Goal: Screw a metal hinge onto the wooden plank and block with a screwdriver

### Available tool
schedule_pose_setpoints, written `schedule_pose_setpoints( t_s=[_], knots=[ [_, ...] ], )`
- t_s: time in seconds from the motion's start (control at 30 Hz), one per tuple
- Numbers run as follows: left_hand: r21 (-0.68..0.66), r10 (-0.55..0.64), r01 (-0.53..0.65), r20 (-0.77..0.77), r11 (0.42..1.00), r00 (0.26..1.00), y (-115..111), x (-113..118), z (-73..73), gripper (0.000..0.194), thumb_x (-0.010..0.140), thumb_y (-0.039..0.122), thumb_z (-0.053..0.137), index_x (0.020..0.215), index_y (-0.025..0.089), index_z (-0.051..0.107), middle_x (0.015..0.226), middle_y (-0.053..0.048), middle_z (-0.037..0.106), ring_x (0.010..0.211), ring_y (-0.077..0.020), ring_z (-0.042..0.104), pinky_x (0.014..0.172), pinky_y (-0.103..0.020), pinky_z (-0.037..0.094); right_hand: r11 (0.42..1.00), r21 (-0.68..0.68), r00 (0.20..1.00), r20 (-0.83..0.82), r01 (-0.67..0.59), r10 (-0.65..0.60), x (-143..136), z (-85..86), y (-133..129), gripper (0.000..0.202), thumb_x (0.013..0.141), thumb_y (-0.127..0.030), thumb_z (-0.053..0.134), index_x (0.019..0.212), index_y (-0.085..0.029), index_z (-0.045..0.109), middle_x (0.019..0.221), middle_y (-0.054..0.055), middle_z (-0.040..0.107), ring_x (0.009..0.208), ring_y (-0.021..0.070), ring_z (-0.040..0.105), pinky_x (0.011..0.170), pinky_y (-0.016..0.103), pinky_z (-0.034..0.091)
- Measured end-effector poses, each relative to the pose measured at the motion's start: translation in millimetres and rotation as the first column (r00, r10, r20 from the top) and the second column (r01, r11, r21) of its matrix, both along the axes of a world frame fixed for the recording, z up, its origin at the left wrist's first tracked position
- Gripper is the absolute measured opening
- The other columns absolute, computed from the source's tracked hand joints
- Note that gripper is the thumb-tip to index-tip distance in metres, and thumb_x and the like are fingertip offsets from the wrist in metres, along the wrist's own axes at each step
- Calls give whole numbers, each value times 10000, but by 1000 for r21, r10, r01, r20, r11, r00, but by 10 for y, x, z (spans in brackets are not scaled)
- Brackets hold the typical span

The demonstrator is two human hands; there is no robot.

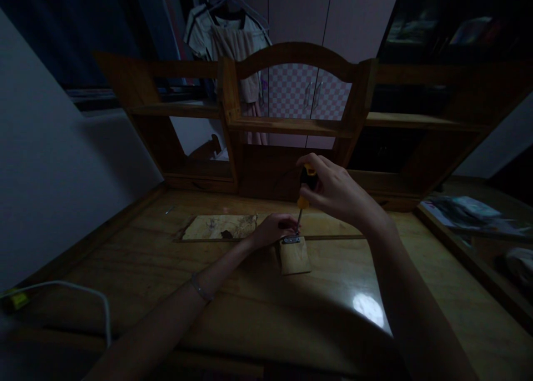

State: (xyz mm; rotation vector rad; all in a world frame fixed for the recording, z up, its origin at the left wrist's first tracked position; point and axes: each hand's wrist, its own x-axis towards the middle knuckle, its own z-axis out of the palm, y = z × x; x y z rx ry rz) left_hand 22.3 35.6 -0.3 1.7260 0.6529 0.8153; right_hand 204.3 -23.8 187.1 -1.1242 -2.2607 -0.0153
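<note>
My right hand [333, 189] is wrapped around the yellow-and-black handle of a screwdriver [303, 201], held nearly upright with its shaft pointing down. The screwdriver's tip meets the area of a small metal hinge [291, 240], though the exact contact point is too small to make out. That hinge lies along the top edge of a small wooden block [295, 257]. Curled fingers of my left hand [272, 229] sit right beside the shaft and hinge; what they pinch is hidden. Beneath that hand a long wooden board [328, 226] lies across the desk, with torn, stained paper on its left part.
A wooden shelf unit [291, 126] with an arched top stands along the back of the desk [233, 309]. A small metal piece [170, 210] lies at the left. A white cable [83, 286] and a yellow object [19, 299] are at the near left. Papers [478, 211] lie at the right.
</note>
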Motion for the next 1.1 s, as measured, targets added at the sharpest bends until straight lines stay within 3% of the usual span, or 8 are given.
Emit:
schedule_pose_setpoints(
  t_s=[0.27,0.67,1.1],
  knots=[
    [-14,13,-13,2,1000,1000,17,4,-30,245,769,173,738,1002,109,701,919,-82,740,846,-165,701,787,-264,524,1000,14,1000,-14,25,-24,-23,-34,38,386,928,-441,582,1244,-231,513,1181,78,610,914,207,614,826,346,477],
    [16,29,-29,-23,999,999,6,1,1,238,764,187,737,989,112,713,928,-83,743,857,-169,696,804,-270,518,999,28,999,4,37,-37,-4,-37,50,395,906,-244,575,1296,-216,517,1180,84,595,791,174,591,765,331,477],
    [48,52,-50,-53,998,997,-18,5,38,220,763,157,727,980,116,721,889,-64,733,815,-153,679,766,-251,505,1000,19,1000,-7,12,-12,-8,-42,52,475,890,-215,541,1360,-215,474,1254,106,575,861,202,612,822,371,497]
  ],
)
